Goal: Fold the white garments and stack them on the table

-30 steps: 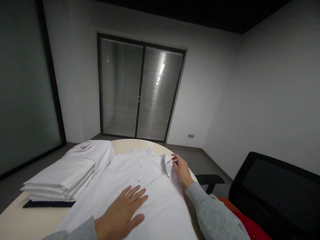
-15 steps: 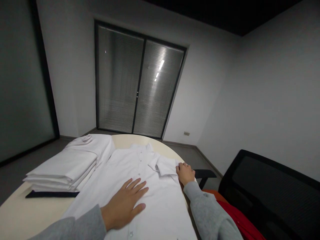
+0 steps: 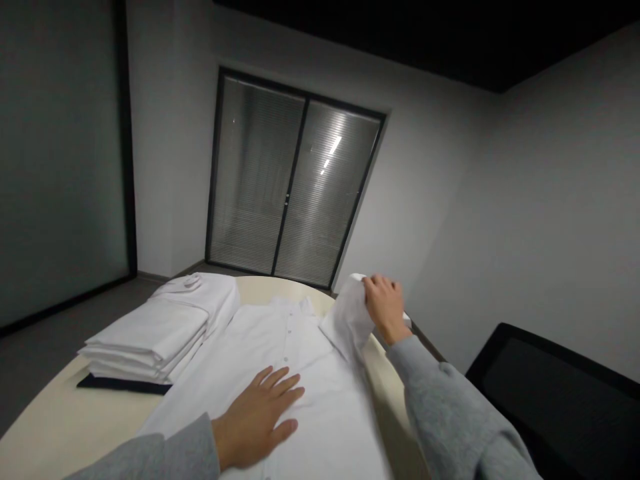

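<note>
A white button-front shirt (image 3: 280, 347) lies spread on a round cream table (image 3: 50, 427), collar towards the window. My left hand (image 3: 260, 420) rests flat on the shirt's front, fingers spread, just below the button line. My right hand (image 3: 385, 307) is closed on the shirt's right sleeve (image 3: 350, 320) and holds it lifted above the table's right edge. Both my arms wear grey sleeves.
A stack of folded white garments (image 3: 150, 333) sits on the table's left side, on top of a dark flat item (image 3: 120, 385). A black chair back (image 3: 550, 393) stands at the right. Glass doors with blinds (image 3: 290, 193) are straight ahead.
My right hand gripped the shirt's right sleeve at the table edge and raised it up and outward. My left hand stayed flat on the shirt. The view shifted slightly.
</note>
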`<control>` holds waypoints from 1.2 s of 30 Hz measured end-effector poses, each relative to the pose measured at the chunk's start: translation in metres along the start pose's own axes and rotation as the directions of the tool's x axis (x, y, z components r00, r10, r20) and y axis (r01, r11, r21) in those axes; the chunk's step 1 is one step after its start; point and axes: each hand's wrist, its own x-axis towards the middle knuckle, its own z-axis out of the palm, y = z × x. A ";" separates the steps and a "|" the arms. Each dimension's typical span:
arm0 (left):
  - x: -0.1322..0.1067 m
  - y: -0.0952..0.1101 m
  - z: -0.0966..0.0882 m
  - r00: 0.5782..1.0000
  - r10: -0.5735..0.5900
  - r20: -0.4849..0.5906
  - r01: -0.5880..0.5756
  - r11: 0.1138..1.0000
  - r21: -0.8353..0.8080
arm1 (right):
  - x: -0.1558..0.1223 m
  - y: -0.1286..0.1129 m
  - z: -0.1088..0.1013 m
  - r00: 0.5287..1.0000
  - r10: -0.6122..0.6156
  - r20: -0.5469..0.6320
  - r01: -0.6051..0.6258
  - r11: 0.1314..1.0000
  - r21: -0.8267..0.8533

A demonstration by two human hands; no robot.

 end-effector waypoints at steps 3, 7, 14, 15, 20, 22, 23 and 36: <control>0.002 0.000 0.000 1.000 0.012 -0.002 -0.012 0.999 0.030 | -0.015 -0.072 -0.024 0.943 -0.333 -0.024 0.334 0.940 0.075; 0.007 0.010 -0.001 0.996 -0.017 -0.086 0.029 0.989 0.144 | -0.087 -0.145 -0.036 0.655 -0.707 -0.267 0.753 0.638 0.160; 0.007 0.022 -0.010 0.975 0.202 -0.089 -0.183 0.964 0.192 | -0.165 -0.093 0.014 0.910 -0.415 -0.005 0.374 0.816 0.441; 0.006 0.020 -0.013 0.969 0.230 -0.088 -0.207 0.955 0.214 | -0.166 -0.078 0.025 0.932 -0.352 0.090 0.276 0.848 0.453; 0.002 -0.002 -0.035 0.960 0.109 -0.258 -0.008 0.931 0.365 | -0.169 -0.032 0.069 0.956 -0.127 0.265 -0.008 0.891 0.454; -0.001 -0.013 -0.044 0.965 0.032 -0.260 0.078 0.912 0.404 | -0.170 -0.025 0.079 0.963 -0.049 0.265 -0.075 0.894 0.442; -0.002 -0.016 -0.047 0.972 0.004 -0.237 0.100 0.900 0.425 | -0.170 -0.023 0.083 0.965 -0.006 0.261 -0.113 0.892 0.438; 0.003 0.001 -0.045 0.980 0.193 0.036 -0.194 0.924 0.329 | -0.164 0.002 0.120 0.916 0.306 0.258 -0.392 0.815 0.426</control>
